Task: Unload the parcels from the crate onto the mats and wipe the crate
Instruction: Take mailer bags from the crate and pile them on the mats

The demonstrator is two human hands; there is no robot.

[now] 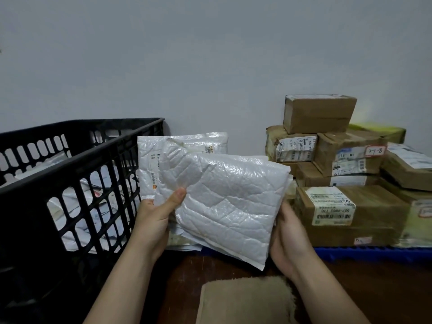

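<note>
Left hand (152, 220) and right hand (288, 237) both gripped white bubble-padded parcels (230, 202), held up between black slatted plastic crate (81, 157) and brown cardboard boxes (364, 206) stacked on blue mat (374, 253).

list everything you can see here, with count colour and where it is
crate: one, black, left
bagged parcels: several, white and grey, inside the crate, seen through its slots
bubble mailers: at least two, white, held up at centre
cardboard boxes: roughly eight, brown, stacked at right
blue mat: one, blue, under the boxes
yellow-green item: one, behind the boxes, kind unclear
fuzzy cloth or mat: one, tan, bottom centre
wall: one, pale grey, behind everything
left hand: one, grips the mailers' left edge, thumb in front
right hand: one, holds the front mailer's right edge
</note>
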